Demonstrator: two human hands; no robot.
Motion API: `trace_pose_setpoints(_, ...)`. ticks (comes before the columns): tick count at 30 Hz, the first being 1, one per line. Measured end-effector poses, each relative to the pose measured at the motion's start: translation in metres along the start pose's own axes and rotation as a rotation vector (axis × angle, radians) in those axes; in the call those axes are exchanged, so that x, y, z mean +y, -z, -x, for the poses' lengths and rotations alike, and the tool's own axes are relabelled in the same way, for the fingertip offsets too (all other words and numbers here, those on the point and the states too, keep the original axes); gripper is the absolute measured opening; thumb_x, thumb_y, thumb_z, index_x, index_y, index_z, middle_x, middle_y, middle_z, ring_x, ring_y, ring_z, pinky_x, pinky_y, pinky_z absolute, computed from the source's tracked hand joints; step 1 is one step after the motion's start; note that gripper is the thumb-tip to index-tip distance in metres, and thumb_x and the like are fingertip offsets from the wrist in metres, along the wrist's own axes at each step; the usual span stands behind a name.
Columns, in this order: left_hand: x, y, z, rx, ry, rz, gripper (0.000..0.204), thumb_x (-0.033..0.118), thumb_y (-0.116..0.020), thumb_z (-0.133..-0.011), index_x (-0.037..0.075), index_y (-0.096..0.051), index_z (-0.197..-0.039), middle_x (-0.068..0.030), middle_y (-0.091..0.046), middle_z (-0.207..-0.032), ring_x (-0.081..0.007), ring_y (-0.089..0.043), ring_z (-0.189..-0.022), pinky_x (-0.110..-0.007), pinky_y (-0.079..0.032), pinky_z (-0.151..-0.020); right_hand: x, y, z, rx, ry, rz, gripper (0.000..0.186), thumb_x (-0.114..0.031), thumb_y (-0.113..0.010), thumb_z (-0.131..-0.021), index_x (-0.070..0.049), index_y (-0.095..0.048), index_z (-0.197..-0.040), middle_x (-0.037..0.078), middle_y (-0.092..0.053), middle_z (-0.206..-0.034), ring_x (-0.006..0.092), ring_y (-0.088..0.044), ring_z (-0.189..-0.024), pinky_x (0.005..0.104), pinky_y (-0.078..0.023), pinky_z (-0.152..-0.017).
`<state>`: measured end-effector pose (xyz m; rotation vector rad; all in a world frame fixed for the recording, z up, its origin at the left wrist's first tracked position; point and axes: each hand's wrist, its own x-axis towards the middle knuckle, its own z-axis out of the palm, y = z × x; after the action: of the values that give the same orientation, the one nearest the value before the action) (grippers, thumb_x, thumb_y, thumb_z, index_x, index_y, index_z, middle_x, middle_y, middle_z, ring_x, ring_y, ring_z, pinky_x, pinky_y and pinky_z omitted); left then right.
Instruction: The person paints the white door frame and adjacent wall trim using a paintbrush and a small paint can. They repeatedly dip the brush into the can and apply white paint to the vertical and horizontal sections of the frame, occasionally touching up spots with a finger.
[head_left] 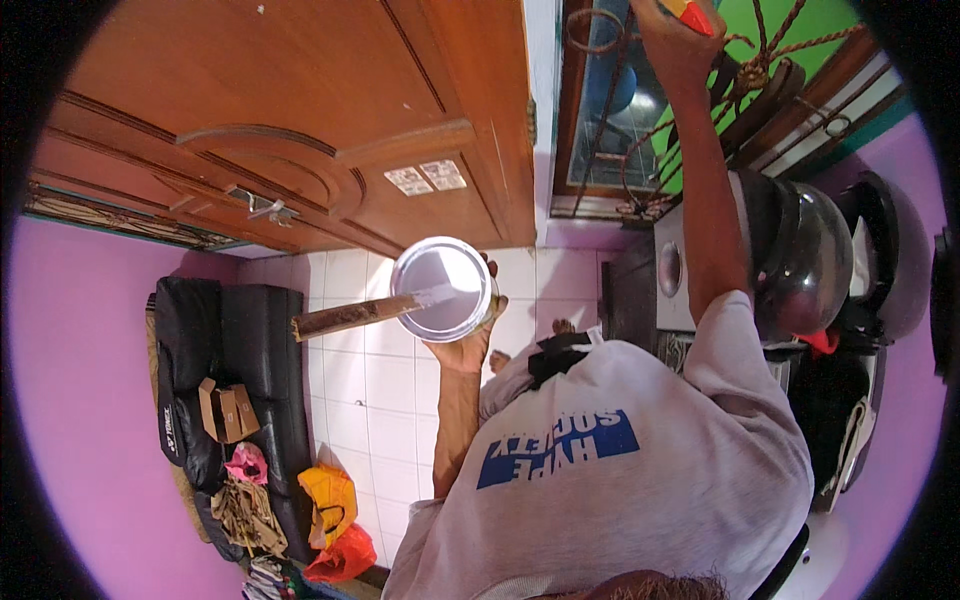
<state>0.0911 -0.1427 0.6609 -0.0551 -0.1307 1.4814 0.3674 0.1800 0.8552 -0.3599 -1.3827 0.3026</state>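
Note:
My left hand (466, 354) supports an open paint can (440, 332) from below, its fingers wrapped round the right side. Pale whitish paint shows inside the can. A flat wooden stick (350, 318) leans over the left rim, its inner end coated with paint. My right arm is raised to the upper right, where my right hand (678, 38) is closed round a tool with a red-and-orange handle (690, 14). The tool's other end is hidden or beyond the upper edge. Close to this hand is a window grille of twisted brown metal (752, 75).
A brown wooden door (300, 110) with a metal handle stands ahead on the left. A black sofa (265, 340) holds a cardboard box (228, 412) and cloths; orange and red bags (328, 500) lie beside it. Dark helmets (805, 260) sit on a cabinet at right.

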Motion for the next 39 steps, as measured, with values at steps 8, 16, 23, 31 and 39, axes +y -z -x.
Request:
trace_pose_setpoints(8, 0.002, -0.001, 0.006, 0.029, -0.013, 0.018, 0.076, 0.059, -0.065, -0.09, 0.019, -0.044, -0.151, -0.0243, -0.037, -0.155, -0.043, -0.025, -0.148, -0.074, -0.038, -0.102, -0.032, -0.022, 0.063, -0.092, 0.186, 0.44, 0.034, -0.003, -0.077, -0.088, 0.001, -0.069, -0.121, 0.014, -0.072, -0.115, 0.0245, -0.07, -0.105, 0.0341, -0.054, -0.09)
trace_pose_setpoints(16, 0.006, 0.007, 0.011, 0.042, -0.053, -0.047, 0.08, 0.061, -0.065, -0.089, 0.019, -0.042, -0.152, -0.0256, -0.036, -0.155, -0.0419, -0.024, -0.148, -0.07, -0.04, -0.102, -0.031, -0.017, 0.118, -0.122, -0.024, 0.472, 0.04, 0.006, -0.075, -0.085, -0.004, -0.07, -0.123, 0.012, -0.072, -0.117, 0.0234, -0.069, -0.108, 0.0336, -0.056, -0.091)
trace_pose_setpoints(23, 0.009, 0.009, 0.009, 0.062, -0.032, -0.016, 0.087, 0.067, -0.064, -0.086, 0.016, -0.04, -0.153, -0.0263, -0.035, -0.156, -0.0423, -0.025, -0.148, -0.073, -0.037, -0.104, -0.016, -0.008, 0.156, -0.133, -0.161, 0.569, 0.027, -0.015, -0.075, -0.092, -0.007, -0.073, -0.118, 0.01, -0.075, -0.112, 0.0179, -0.072, -0.101, 0.032, -0.057, -0.085)
trace_pose_setpoints(31, 0.005, 0.012, 0.011, 0.077, -0.077, 0.0, 0.087, 0.074, -0.059, -0.087, 0.021, -0.04, -0.154, -0.0272, -0.035, -0.156, -0.0498, -0.031, -0.143, -0.075, -0.042, -0.1, -0.03, -0.002, 0.167, -0.199, -0.282, 0.507, 0.025, -0.004, -0.073, -0.088, -0.004, -0.073, -0.113, 0.014, -0.074, -0.107, 0.0261, -0.073, -0.097, 0.0352, -0.057, -0.084)
trace_pose_setpoints(39, 0.004, 0.007, 0.005, 0.098, -0.072, -0.04, 0.086, 0.074, -0.063, -0.085, 0.023, -0.043, -0.152, -0.0261, -0.039, -0.153, -0.0474, -0.034, -0.141, -0.071, -0.044, -0.098, -0.033, -0.015, 0.105, -0.144, -0.16, 0.424, 0.024, -0.005, -0.076, -0.088, -0.005, -0.074, -0.111, 0.012, -0.075, -0.107, 0.024, -0.074, -0.095, 0.034, -0.057, -0.083)
